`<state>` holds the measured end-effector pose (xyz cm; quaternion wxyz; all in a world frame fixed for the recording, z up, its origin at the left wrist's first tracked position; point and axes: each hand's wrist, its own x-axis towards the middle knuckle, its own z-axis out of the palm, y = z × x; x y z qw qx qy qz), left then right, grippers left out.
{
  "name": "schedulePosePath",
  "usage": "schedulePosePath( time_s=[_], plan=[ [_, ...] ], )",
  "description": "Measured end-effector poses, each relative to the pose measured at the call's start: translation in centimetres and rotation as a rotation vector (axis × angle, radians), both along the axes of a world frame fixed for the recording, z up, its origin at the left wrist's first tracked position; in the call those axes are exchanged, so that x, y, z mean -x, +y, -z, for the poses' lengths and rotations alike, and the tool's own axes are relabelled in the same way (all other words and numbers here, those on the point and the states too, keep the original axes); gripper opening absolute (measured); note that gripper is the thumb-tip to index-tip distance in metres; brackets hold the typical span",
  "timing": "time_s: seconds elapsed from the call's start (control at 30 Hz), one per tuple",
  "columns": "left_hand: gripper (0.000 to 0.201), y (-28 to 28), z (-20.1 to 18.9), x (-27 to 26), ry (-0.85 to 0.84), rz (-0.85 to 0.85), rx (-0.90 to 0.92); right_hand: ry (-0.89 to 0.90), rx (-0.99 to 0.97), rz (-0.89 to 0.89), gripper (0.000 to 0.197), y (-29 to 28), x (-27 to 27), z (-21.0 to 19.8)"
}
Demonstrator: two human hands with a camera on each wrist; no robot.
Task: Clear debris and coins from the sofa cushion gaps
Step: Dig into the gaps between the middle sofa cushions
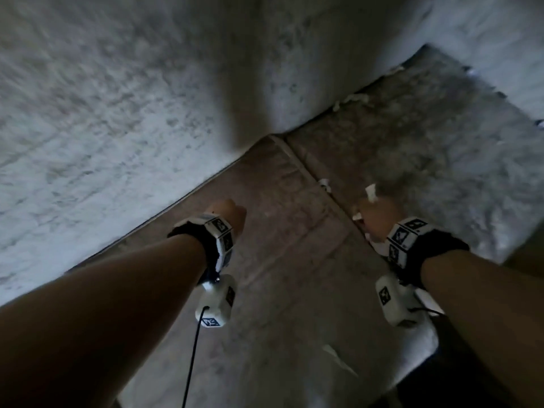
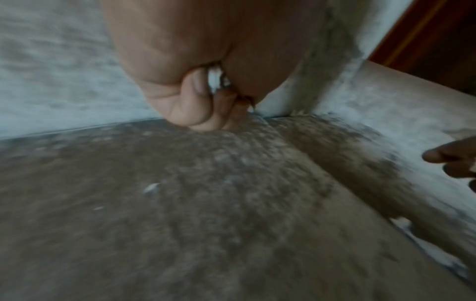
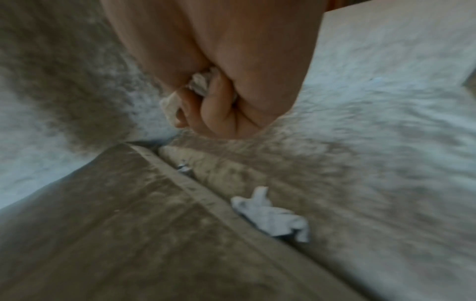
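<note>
My left hand (image 1: 228,212) hovers over the left seat cushion (image 1: 282,260), fingers curled tight round small pale and metallic bits (image 2: 215,78). My right hand (image 1: 375,213) is a fist over the gap between the seat cushions (image 1: 309,175), gripping crumpled white paper scraps (image 3: 199,82) that poke out past the fingers (image 1: 371,192). A loose crumpled white paper scrap (image 3: 270,215) lies beside the gap below that fist. A smaller scrap (image 3: 183,167) sits deeper in the gap (image 1: 324,184). More pale debris (image 1: 350,100) lies along the crease under the back cushion.
The grey mottled back cushion (image 1: 117,98) rises on the left and far side. The right seat cushion (image 1: 441,148) stretches to the right. A cable (image 1: 192,348) hangs from the left wrist unit. Dark wood (image 2: 432,34) shows beyond the sofa.
</note>
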<state>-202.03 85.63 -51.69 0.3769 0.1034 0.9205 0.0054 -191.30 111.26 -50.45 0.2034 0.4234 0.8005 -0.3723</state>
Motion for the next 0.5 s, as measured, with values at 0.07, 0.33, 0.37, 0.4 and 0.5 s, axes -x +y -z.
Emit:
schedulePosePath(
  time_s=[0.07, 0.33, 0.37, 0.4, 0.5],
  plan=[
    [0.036, 3.6, -1.1, -0.8, -0.014, -0.065, -0.086, 0.027, 0.060, 0.062, 0.025, 2.6, -2.5, -0.8],
    [0.037, 13.6, -1.7, -3.2, 0.014, 0.183, -0.076, -0.096, -0.153, -0.305, 0.046, 7.4, -10.1, -0.1],
    [0.032, 14.5, -1.3, -3.1, 0.016, 0.256, -0.043, -0.116, -0.166, -0.389, 0.051, 7.8, -10.5, 0.5],
    [0.029, 15.2, -0.6, -2.8, 0.021, 0.323, 0.006, -0.136, -0.180, -0.485, 0.055, 7.8, -10.6, 0.7],
    [0.029, 17.0, 0.6, -1.7, 0.044, 0.425, 0.058, -0.188, -0.169, -0.763, 0.063, 8.1, -10.3, 2.9]
  ],
)
